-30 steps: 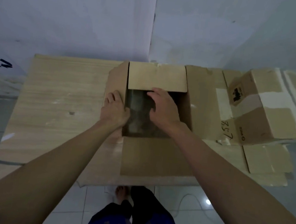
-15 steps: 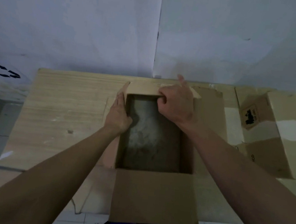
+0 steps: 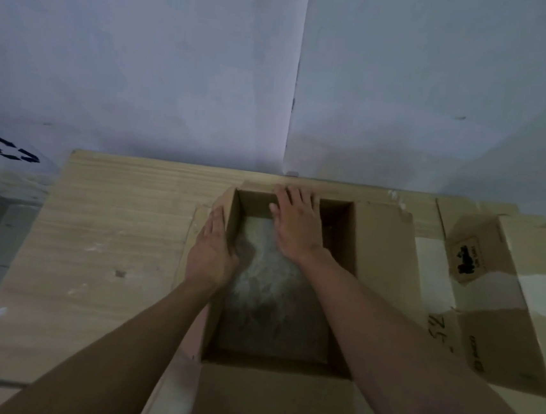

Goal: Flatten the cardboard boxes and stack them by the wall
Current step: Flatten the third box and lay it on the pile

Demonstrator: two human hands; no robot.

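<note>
An open brown cardboard box (image 3: 382,250) stands on the wooden table (image 3: 113,224), its flaps spread outward and its dusty grey bottom showing. My left hand (image 3: 212,252) lies flat against the box's left wall and flap, fingers together and pointing away from me. My right hand (image 3: 295,224) reaches over the opening, its fingers spread on the far flap by the wall. A second cardboard box (image 3: 502,305) with pale tape and a black printed mark lies tipped at the right.
A pale wall (image 3: 211,67) with a vertical seam rises right behind the table. Flat cardboard pieces (image 3: 431,215) lie under and between the boxes at the right. A recycling mark (image 3: 10,148) shows on a white surface at the left, floor below it.
My right hand has pushed the far flap down flat toward the wall and now rests open on it. The view has closed in on the box; my left hand stays on the left wall.
</note>
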